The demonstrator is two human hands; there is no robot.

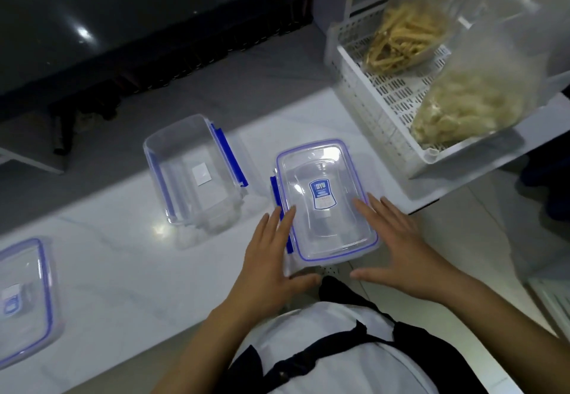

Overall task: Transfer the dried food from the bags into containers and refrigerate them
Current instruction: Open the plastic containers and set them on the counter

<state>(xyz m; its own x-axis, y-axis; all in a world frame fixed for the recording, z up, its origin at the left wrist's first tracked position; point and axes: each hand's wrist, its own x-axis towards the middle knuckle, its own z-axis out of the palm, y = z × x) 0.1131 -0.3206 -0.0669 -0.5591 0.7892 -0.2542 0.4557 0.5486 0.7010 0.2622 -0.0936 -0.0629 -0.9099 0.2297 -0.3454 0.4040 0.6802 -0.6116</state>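
On the white desk (123, 270), head view: a lidded clear container (327, 200) with blue seal and blue side clips sits near the front edge, directly before the person. Left hand (271, 254) lies flat, fingers straight and spread; fingertips rest on the container's left rim over a blue clip, thumb at the near corner. Right hand (401, 239) likewise flat and wide, fingers straight, fingertips touching the right part of the lid, thumb pointing toward the near edge. Neither hand curls around anything.

An open container (194, 171) without lid stands just left of and behind the lidded one, apart from it. A third lidded container (24, 298) is at the far left edge, partly cut off.

White slotted basket (385, 94) at right rear holds two clear bags: one bag of brownish dried sticks (404, 42), and nearer, a bag of pale dried pieces (472, 103).
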